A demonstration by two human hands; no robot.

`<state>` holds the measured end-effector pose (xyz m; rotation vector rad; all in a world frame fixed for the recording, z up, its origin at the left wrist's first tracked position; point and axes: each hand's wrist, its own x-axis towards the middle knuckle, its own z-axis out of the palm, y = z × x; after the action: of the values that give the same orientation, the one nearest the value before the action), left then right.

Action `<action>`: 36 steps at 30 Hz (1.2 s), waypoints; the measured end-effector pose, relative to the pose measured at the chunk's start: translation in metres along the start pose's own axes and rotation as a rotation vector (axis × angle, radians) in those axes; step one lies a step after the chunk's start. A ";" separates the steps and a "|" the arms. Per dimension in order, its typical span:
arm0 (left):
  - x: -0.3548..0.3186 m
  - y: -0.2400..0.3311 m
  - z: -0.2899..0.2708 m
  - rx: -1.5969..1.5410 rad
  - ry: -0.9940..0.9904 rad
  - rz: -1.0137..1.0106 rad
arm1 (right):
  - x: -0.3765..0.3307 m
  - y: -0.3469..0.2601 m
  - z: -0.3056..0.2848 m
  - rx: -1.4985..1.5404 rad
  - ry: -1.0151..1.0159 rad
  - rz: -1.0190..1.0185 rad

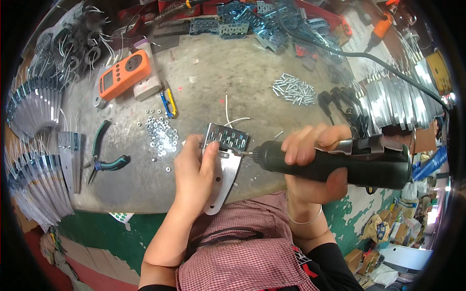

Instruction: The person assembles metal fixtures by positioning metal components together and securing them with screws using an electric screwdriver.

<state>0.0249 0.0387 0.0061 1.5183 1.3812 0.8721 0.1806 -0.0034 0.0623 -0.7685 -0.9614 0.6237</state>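
Note:
Near the front of the worktable, my left hand (190,167) is closed around a flat tapered metal plate (225,177) with two holes. A slotted metal bracket (227,137) sits at its upper end, and white wires (234,121) stick out behind. My right hand (305,145) grips a thick black electric screwdriver (291,164) held level, with a metal lever along its side. Its bit points left and reaches the bracket's right edge; whether it sits in a screw is too small to tell. A single screw (278,134) lies just beyond the screwdriver.
Loose nuts (162,135), pliers (99,155), a small yellow-and-blue tool (169,103) and an orange meter (125,74) lie to the left. Screws (294,89) are piled at right. Brackets (272,24) heap at the back. Wired plates (395,104) line both sides; a dark cable (369,56) arcs overhead.

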 end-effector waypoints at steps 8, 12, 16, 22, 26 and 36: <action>-0.002 -0.004 0.000 -0.012 -0.002 0.022 | -0.003 -0.002 0.004 -0.069 -0.143 -0.029; -0.003 0.000 0.000 0.020 0.005 0.026 | -0.007 0.000 0.004 -0.052 -0.077 -0.047; 0.000 -0.004 0.003 0.035 0.044 0.069 | 0.005 -0.018 0.003 -0.001 -0.025 -0.101; -0.001 -0.008 0.000 -0.017 0.020 0.055 | 0.049 -0.065 -0.058 -0.405 0.204 0.053; 0.000 -0.006 -0.002 -0.341 -0.085 -0.062 | 0.065 -0.050 -0.152 -1.315 0.051 0.153; -0.003 -0.006 -0.011 -0.440 -0.093 -0.030 | 0.036 -0.037 -0.156 -1.954 -0.030 0.202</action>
<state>0.0127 0.0377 0.0047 1.1807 1.0559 0.9969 0.3397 -0.0434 0.0532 -2.5619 -1.3671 -0.4030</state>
